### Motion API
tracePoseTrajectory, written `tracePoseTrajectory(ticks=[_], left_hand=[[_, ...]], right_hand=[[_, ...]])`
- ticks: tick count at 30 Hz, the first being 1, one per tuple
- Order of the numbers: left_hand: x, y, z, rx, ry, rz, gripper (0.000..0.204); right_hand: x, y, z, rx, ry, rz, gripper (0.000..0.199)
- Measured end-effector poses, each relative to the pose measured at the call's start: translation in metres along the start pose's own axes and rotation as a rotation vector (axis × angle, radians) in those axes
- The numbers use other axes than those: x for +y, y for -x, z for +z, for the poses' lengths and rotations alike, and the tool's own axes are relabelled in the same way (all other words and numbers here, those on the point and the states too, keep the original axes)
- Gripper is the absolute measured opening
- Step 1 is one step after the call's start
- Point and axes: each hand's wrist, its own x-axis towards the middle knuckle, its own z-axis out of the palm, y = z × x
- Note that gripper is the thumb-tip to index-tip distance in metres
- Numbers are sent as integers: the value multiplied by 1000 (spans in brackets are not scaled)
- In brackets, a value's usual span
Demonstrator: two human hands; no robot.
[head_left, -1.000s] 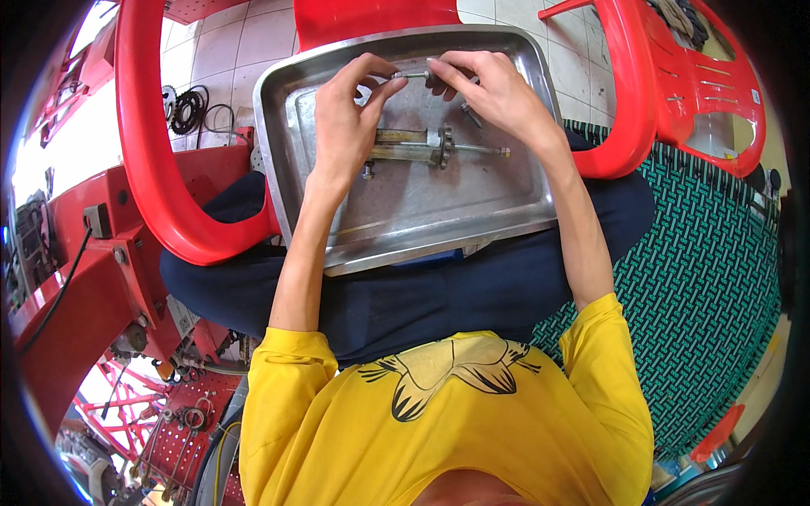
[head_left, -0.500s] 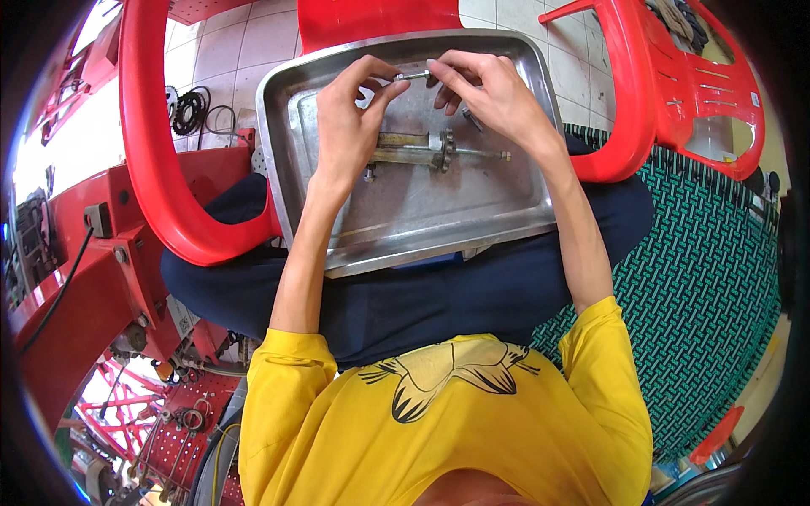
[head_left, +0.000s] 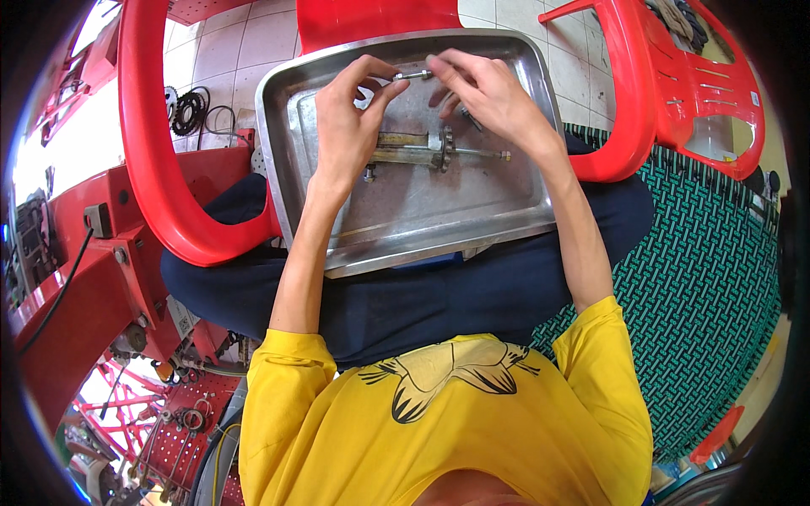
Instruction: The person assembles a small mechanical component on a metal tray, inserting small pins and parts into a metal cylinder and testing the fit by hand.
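Observation:
Between the thumb and fingers of my left hand [head_left: 348, 114] is the head end of a small bolt [head_left: 412, 76], held level above the far part of a metal tray [head_left: 456, 221]. A nut [head_left: 426, 74] sits at the bolt's right end. My right hand [head_left: 488, 91] is at that nut, its fingers smeared by motion, so their grip on it is unclear. Below the hands, a worn metal assembly [head_left: 401, 156] with a toothed disc [head_left: 445, 150] lies in the tray. A long thin rod [head_left: 481, 153] with a nut on its tip runs out to the right.
The tray rests across my lap, against a red plastic chair [head_left: 148, 169] whose arms curve round both sides. Another red chair [head_left: 704, 93] stands far right, beside a green woven seat [head_left: 700, 295]. Red machinery [head_left: 101, 270] is close on the left; black sprockets [head_left: 187, 111] lie on the tiles.
My right fingers have shifted slightly at the nut end and are more blurred, showing more of the nut. The left hand and bolt stay put.

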Motion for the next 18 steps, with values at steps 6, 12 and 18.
tracePoseTrajectory(ticks=[6,12,18], left_hand=[[1,0,0,-6,17,-5,17],[4,0,0,-15,24,-9,17],[5,0,1,-19,9,16,17]], right_hand=[[-4,0,0,9,6,14,36],[-1,0,2,114,50,-231,48],[0,0,4,160,49,-139,53]])
